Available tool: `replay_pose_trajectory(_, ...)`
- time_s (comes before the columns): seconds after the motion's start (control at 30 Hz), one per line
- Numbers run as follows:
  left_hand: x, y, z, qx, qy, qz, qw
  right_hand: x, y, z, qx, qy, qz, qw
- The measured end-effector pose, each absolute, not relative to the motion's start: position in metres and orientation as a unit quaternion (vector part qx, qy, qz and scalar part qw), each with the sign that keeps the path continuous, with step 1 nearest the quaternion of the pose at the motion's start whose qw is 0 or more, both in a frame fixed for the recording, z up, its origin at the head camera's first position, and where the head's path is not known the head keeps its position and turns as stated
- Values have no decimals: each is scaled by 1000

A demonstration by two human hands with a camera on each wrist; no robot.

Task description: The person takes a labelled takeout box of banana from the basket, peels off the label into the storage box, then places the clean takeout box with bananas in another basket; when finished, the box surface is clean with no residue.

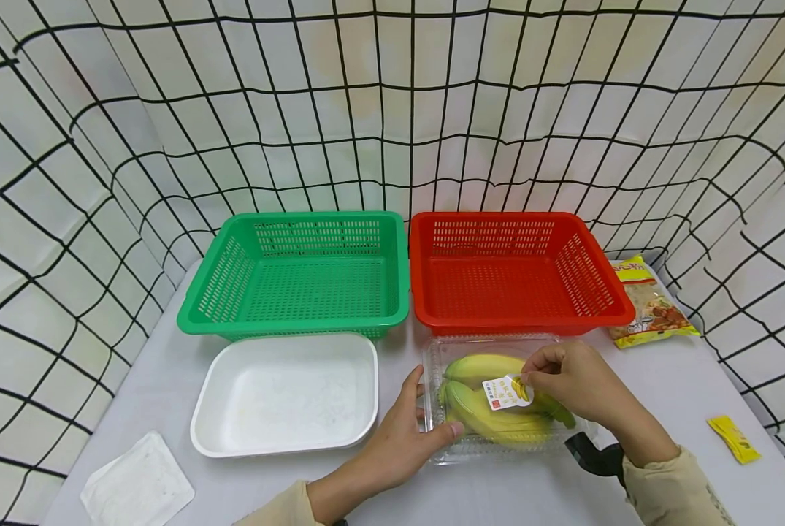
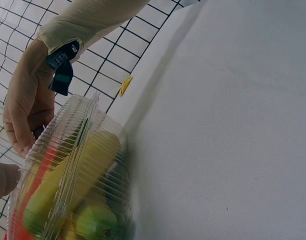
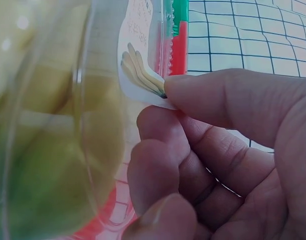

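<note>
A clear plastic clamshell box with bananas inside lies at the table's front, right of centre. My left hand grips the box at its left side, thumb over the lid's edge and fingers behind. On the lid is a white label printed with bananas. Between thumb and forefinger, my right hand pinches the label's right end. Up close in the right wrist view, the pinched corner of the label stands lifted from the plastic. The left wrist view shows the box from its side, with the left thumb at the rim.
A green basket and a red basket stand side by side behind. Left of the box sits a white tray, with a white square packet nearer me. To the right lie a yellow food bag and a small yellow packet. Black netting surrounds the table.
</note>
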State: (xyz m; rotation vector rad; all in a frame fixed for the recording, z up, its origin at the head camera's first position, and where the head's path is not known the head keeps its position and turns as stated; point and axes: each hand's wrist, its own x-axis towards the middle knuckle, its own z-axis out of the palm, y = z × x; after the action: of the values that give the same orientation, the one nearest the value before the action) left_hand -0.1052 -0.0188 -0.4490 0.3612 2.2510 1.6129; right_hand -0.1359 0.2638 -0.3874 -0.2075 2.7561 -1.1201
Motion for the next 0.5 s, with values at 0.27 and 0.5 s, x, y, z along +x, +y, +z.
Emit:
replay_pose_trajectory(0.27,-105,-19,-449,123,798,564,174,-135,264,-386,-65,920,-376,85)
replay_pose_trajectory(0.5,-104,-19,-448,121,800,561,175,-134,263,-385,-63,918,-382,86)
